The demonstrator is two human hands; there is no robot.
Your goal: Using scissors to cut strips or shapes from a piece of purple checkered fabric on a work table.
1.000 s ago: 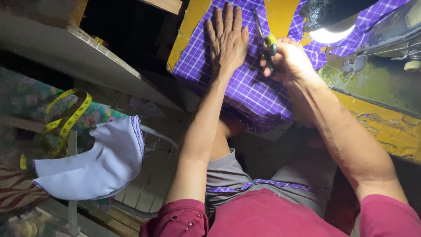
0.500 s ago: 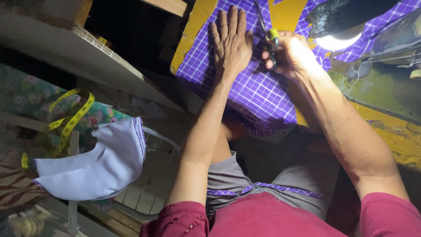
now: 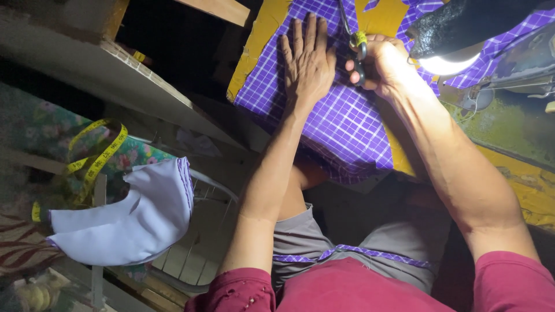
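Tabletop point(image 3: 263, 43), yellow, carries purple checked cloth point(image 3: 347, 124), which hangs over its near edge toward the lap. Left hand point(image 3: 307, 60) lies flat and open on cloth, fingers pointing away. Right hand point(image 3: 384, 63) just beside it, grip closed on scissors point(image 3: 355, 49); blades run away along the cloth, alongside left fingers

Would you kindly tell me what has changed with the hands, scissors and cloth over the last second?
Very little. The right hand with the scissors has edged slightly further up the purple checked cloth, staying closed on the handles. The left hand remains pressed flat, fingers spread, on the cloth. The lamp, the pale fabric and the yellow tape measure lie as before.
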